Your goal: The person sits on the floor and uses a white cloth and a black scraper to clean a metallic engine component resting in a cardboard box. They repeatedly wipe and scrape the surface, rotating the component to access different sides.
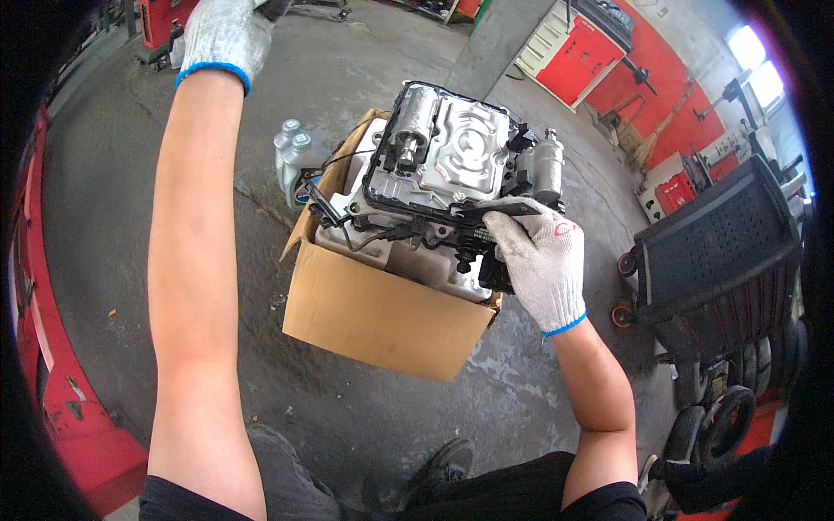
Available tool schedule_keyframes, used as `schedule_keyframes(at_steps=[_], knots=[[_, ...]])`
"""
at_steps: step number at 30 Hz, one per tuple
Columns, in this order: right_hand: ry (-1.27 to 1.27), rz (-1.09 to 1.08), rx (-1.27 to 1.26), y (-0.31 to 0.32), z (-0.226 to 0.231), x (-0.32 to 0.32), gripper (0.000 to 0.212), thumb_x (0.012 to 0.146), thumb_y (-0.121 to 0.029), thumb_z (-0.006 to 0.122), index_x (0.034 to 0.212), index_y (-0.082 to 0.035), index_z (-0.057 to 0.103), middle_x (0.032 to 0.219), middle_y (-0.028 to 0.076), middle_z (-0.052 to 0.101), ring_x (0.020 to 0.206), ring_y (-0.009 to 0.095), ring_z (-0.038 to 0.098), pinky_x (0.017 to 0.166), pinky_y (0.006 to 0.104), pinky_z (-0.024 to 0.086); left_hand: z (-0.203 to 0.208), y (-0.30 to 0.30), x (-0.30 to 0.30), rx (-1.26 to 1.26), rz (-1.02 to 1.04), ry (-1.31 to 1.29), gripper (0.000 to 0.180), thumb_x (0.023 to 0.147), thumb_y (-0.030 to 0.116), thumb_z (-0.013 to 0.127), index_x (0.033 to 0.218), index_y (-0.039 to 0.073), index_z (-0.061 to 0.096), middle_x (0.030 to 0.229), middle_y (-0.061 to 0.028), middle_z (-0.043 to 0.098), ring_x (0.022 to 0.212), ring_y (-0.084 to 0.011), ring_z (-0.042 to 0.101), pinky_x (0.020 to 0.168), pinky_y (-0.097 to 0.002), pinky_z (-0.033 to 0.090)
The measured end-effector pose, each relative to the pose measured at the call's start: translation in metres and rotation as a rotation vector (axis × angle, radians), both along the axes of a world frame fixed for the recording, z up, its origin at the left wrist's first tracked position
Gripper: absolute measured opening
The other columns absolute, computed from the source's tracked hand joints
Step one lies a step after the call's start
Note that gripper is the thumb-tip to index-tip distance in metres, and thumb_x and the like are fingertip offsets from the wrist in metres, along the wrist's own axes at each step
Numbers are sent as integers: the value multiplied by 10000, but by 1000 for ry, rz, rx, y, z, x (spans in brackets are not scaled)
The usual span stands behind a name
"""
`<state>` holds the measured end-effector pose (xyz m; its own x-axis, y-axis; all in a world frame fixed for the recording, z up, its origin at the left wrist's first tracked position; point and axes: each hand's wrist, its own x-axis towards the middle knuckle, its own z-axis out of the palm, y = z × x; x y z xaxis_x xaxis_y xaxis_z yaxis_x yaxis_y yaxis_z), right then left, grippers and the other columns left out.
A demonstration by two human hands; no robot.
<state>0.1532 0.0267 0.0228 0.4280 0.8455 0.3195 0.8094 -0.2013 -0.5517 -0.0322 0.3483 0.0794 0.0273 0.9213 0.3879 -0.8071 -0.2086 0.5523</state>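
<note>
A silver gearbox control unit (467,143) with a black gasket rim and metal cylinders rests in an open cardboard box (382,313), on white packing. My right hand (543,252), in a white knitted glove with a blue cuff, is closed at the unit's near right corner. Its thumb lies beside a flat black piece (504,208); the other fingers are partly hidden. Far to the left, away from the box, my gloved left hand (221,39) reaches to the top edge of view. It looks closed on a dark thing (274,9), mostly cut off by the picture's edge.
Two grey bottles (300,161) stand on the floor left of the box. A grey post (508,39) rises behind it. At the right are a black wheeled cart (717,234) and tyres (725,425). A red metal frame (82,425) runs along the left.
</note>
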Motion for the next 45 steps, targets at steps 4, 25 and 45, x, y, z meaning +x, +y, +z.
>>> schedule_keyframes(at_steps=[4,25,45], knots=[[147,-52,-50,3,2,-3,185,913,-180,689,993,-29,760,813,138,742,725,208,720,674,322,541,-22,62,-13,60,-287,-175,62,938,125,699,982,94,671,847,-18,690,679,-126,636,592,-254,508],[124,58,55,0,-13,-4,156,921,-150,695,971,-14,751,791,136,717,680,195,681,665,311,529,2,-7,2,-56,25,-31,94,904,98,718,992,89,686,812,-19,695,658,-140,654,557,-265,504],[120,44,133,1,-16,-12,95,912,-119,715,940,-29,711,681,102,685,592,153,650,578,310,509,0,1,2,4,-23,-62,99,940,100,673,1036,80,682,833,16,666,692,-111,621,602,-245,485]])
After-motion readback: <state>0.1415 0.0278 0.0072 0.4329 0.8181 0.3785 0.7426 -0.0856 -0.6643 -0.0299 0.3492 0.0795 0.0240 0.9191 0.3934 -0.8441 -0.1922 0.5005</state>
